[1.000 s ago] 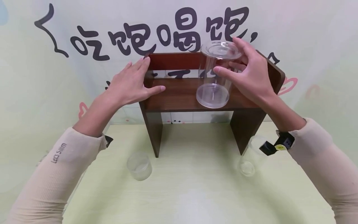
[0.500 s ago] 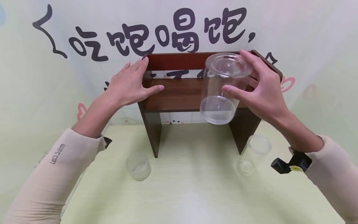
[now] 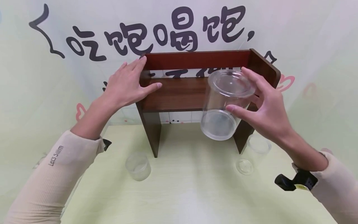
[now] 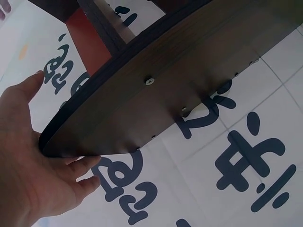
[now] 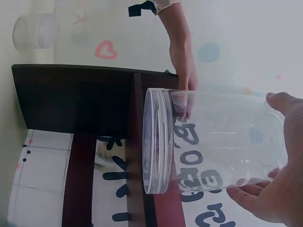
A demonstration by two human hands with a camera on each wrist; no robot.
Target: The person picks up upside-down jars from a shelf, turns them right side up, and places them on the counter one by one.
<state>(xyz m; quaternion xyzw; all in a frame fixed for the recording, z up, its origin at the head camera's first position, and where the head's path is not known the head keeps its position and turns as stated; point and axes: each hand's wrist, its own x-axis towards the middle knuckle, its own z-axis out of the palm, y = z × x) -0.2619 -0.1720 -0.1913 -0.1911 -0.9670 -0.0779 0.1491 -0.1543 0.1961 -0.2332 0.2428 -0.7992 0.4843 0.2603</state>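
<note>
A clear plastic jar (image 3: 216, 104) is in my right hand (image 3: 269, 113), in front of the right part of a dark brown desktop shelf (image 3: 173, 95). Thumb and fingers span its upper end. In the right wrist view the jar's ridged lid (image 5: 158, 142) faces down, away from the hand. My left hand (image 3: 123, 85) rests against the shelf's left side panel at its upper corner, thumb spread out over the inner side. The left wrist view shows that panel (image 4: 128, 109) lying between the thumb and the fingers, with part of the fingers hidden behind it.
On the pale table (image 3: 181, 193) a short clear container (image 3: 138, 168) stands left of the shelf. Near the shelf's right leg stands a taller clear jar (image 3: 258, 151). Behind the shelf is a wall (image 3: 92, 18) with large dark lettering.
My right hand has brought the jar down and towards me, from over the shelf board to in front of its edge. My left hand has stayed on the side panel.
</note>
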